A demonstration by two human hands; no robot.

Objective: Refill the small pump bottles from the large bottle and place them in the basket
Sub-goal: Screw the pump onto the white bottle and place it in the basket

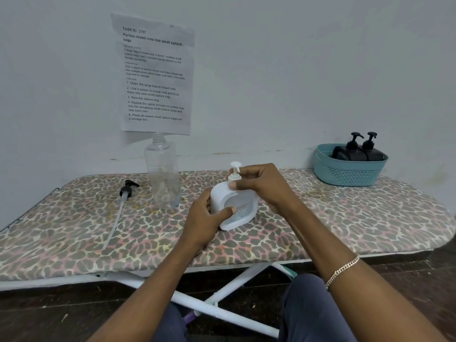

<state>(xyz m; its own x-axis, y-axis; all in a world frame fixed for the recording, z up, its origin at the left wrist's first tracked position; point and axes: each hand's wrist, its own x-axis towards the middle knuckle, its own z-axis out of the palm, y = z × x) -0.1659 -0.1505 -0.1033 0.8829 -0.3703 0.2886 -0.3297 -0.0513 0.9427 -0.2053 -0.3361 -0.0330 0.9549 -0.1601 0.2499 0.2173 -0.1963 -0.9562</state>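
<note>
Holding the white pump bottle (234, 206) by its body, the left hand (206, 218) has its grip wrapped round the left side with the thumb across the front. The right hand (261, 186) comes over from the right, its grip pinched on the pump collar (234, 180) at the top. The bottle's long axis runs nearly upright, leaning a little, with the base at the surface (345, 223); whether it rests there or hangs just above, I cannot tell. This looks like the pump being screwed home. To the left of the white bottle and just behind it stands the large bottle (162, 174), uncapped and seemingly near empty, and farther left lies a loose black pump (127, 190) with its tube. The basket (345, 174) sits well apart to the right and behind the white bottle, with two black pump bottles (357, 151) already inside it. Since the basket lies on that side, the right hand is the nearer one for carrying the bottle over, lifted upright past the rim.
</note>
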